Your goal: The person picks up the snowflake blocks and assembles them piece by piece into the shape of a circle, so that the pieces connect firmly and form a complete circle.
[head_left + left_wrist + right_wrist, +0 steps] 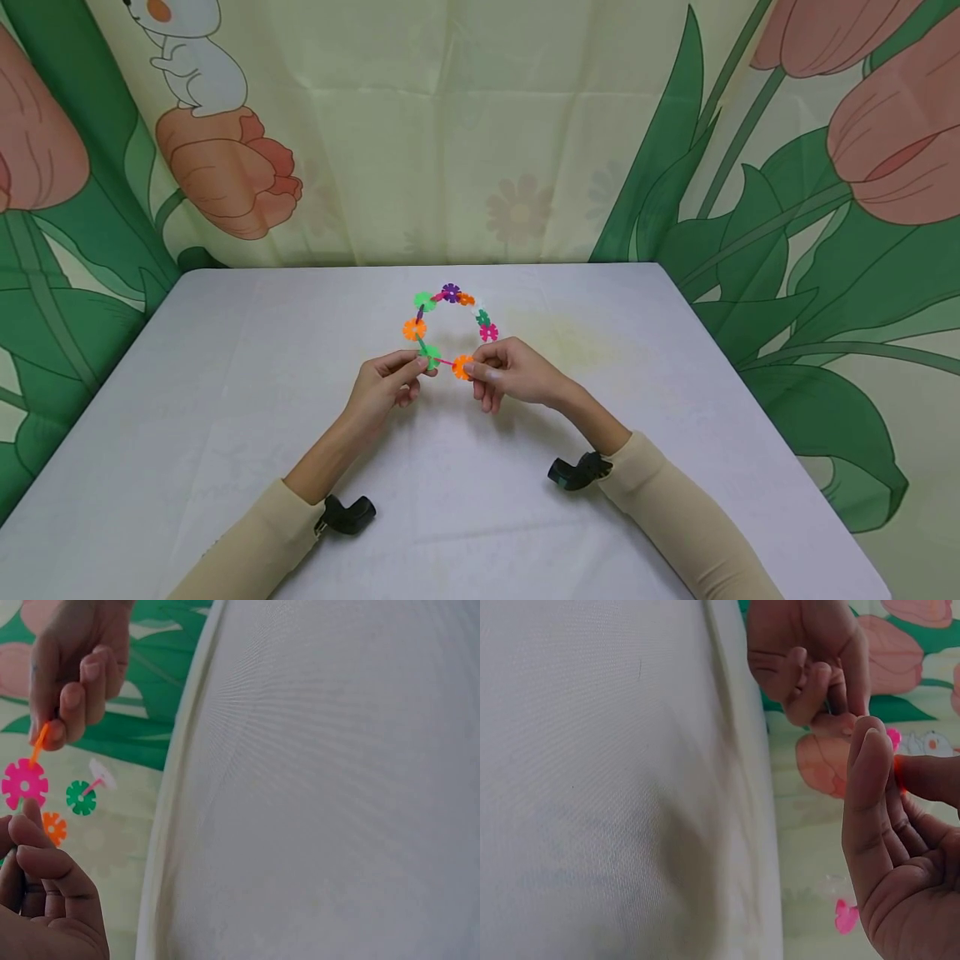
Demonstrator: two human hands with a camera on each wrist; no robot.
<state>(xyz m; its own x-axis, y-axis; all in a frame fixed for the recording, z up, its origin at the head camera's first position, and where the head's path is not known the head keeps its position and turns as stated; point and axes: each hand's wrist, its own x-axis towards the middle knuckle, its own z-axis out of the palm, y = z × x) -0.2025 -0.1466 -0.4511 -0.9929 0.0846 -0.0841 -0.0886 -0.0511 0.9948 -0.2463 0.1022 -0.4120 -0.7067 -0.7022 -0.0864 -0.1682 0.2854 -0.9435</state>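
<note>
A ring of interlocking flower-shaped plastic discs (451, 292) in green, orange, purple and pink is held up above the table. At its lower left, my left hand (381, 385) pinches a light green disc (431, 357) between thumb and fingers. My right hand (522, 373) pinches an orange disc (462, 367) at the lower right. Between these two discs runs a pink disc (444, 362), seen edge-on. The left wrist view shows a pink disc (25, 785) between both hands. In the right wrist view, fingers hide most of the ring.
A white-covered table (450, 517) spreads beneath both hands. Behind it hangs a curtain (420, 167) printed with tulips and a white animal. Black wrist cameras (349, 515) are strapped at both beige sleeves (675, 508).
</note>
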